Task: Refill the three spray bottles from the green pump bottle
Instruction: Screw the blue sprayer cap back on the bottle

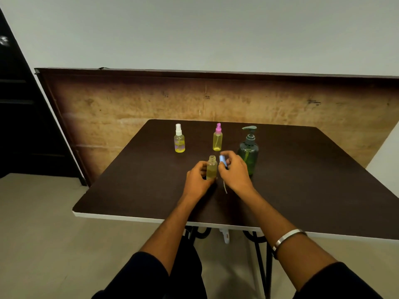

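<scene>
Both hands are over the middle of the dark brown tabletop [302,180], close together but not touching. Left hand [197,180] is wrapped around the lower body of an uncapped spray bottle [211,168], holding it upright on the tabletop; threaded neck is open and bare, yellowish liquid inside, level hard to read behind the fingers. Right hand [234,172] is pinched on the blue spray head [223,161], just right of the open neck and off the bottle, with its thin dip tube [225,187] hanging down below the hand toward the tabletop. Green pump bottle [248,151] stands upright just behind and right of the right hand, pump head on, nozzle pointing left. Farther back are two more spray bottles, both upright and capped: white-capped spray bottle [179,139] at back left, yellow liquid only in the lower part; pink-capped spray bottle [217,138] at back centre, just left of the pump bottle, yellow nearly up to the shoulder. The two are well apart from each other. Metal bangle [288,237] sits on the right forearm, dark sleeves [138,275] pushed up on both arms. Brown board [129,104] leans against the wall behind the tabletop.
</scene>
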